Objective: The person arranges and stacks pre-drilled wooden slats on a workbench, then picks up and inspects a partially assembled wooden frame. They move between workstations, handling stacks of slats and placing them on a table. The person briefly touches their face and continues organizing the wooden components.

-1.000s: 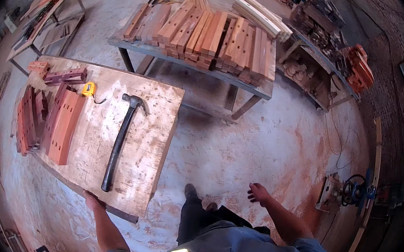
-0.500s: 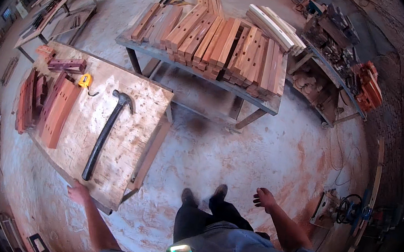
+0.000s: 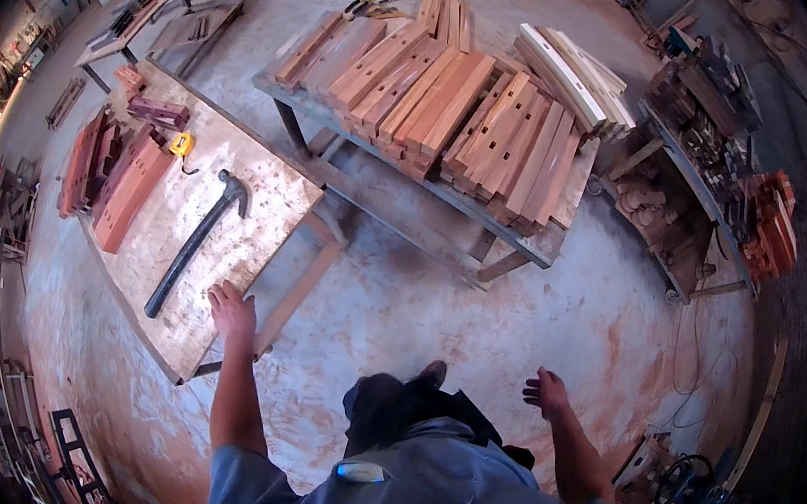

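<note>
- Head view, left of centre: the left hand (image 3: 233,312) rests on the right edge of the worktable (image 3: 264,200), fingers a little spread, nothing seen in its grasp. If weight leans on that edge, the table might rock, or a splinter might catch the fingertips.
- Head view, left of centre: the hammer (image 3: 192,251) lies untouched on the tabletop, its handle end near the table's lower-left edge. A bump or a careless sweep could probably send it to the floor.
- Head view, right of centre: the right hand (image 3: 545,390) hangs over the floor, fingers loosely bent, apparently empty. Swung wide, it may strike something unseen.
- Head view, upper left: red wood pieces (image 3: 133,184) crowd the tabletop, with a yellow tape measure (image 3: 181,146) just beside them. A jolt to the table could shift them.
- Head view, upper centre: stacked planks (image 3: 461,108) load another table; brushing their ends might loosen one.
- Head view, right: a thin cable (image 3: 706,370) on the floor could snag a passing foot.
</note>
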{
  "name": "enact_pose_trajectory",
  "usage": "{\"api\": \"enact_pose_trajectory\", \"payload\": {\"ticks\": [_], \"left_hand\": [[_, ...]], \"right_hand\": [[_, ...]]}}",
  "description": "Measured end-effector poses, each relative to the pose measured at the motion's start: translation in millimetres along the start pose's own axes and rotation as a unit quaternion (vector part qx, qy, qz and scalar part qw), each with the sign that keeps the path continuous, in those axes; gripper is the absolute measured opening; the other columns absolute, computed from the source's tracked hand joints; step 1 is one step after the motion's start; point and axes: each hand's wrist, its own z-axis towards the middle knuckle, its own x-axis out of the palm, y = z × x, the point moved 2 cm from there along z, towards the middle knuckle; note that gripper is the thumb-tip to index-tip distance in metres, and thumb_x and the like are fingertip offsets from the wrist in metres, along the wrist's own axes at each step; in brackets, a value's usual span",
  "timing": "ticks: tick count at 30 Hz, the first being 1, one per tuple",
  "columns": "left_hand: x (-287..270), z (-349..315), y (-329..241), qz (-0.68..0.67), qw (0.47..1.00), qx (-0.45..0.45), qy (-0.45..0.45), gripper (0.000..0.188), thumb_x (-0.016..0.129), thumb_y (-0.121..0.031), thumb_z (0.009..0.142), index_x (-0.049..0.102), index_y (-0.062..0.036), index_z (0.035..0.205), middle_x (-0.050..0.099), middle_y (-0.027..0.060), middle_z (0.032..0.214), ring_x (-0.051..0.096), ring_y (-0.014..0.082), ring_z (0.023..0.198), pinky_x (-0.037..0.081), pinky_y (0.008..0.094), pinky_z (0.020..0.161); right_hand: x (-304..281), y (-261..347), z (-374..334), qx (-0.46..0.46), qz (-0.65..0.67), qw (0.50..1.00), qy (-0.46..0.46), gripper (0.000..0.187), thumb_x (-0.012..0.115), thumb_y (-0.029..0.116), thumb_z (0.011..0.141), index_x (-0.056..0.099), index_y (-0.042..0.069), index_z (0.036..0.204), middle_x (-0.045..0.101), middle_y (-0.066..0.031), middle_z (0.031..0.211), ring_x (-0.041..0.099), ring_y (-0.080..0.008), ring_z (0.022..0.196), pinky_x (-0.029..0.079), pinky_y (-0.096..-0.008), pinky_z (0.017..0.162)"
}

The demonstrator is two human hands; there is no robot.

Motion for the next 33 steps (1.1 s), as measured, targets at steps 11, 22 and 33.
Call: {"api": "enact_pose_trajectory", "payload": {"ticks": [11, 22, 33], "left_hand": [[37.5, 2.9, 13.2, -0.016, 0.997, -0.014, -0.072, 0.055, 0.063, -0.029, 0.088, 0.050, -0.0010, 0.133, 0.048, 0.0248, 0.138, 0.039, 0.0397, 0.134, 0.033, 0.0438, 0.112], [-12.7, 104.6, 44.4, 0.009, 0.991, -0.104, -0.088, 0.056, 0.066, -0.032, 0.086, 0.052, -0.0029, 0.131, 0.057, 0.0199, 0.127, 0.052, 0.0368, 0.117, 0.041, 0.0444, 0.103], [82.2, 225.5, 140.5, 0.214, 0.976, 0.024, -0.029, 0.040, 0.049, -0.045, 0.096, 0.059, -0.0099, 0.111, 0.065, 0.0110, 0.100, 0.062, 0.0298, 0.084, 0.050, 0.0426, 0.064]], "right_hand": [[-35.3, 131.5, 78.9, -0.050, 0.019, 0.999, 0.007, 0.065, 0.047, 0.044, 0.100, 0.026, 0.000, 0.144, 0.052, -0.0278, 0.131, 0.061, -0.0411, 0.104, 0.053, -0.0512, 0.086], [-16.2, 153.0, 91.6, 0.023, -0.063, 0.998, -0.017, 0.050, 0.049, 0.037, 0.100, 0.041, 0.001, 0.134, 0.062, -0.0212, 0.112, 0.066, -0.0317, 0.084, 0.057, -0.0448, 0.071], [-2.2, 390.7, -11.1, -0.211, 0.359, 0.905, -0.090, 0.038, 0.054, 0.044, 0.097, 0.057, 0.009, 0.114, 0.057, -0.0042, 0.087, 0.051, -0.0179, 0.072, 0.046, -0.0335, 0.066]]}}
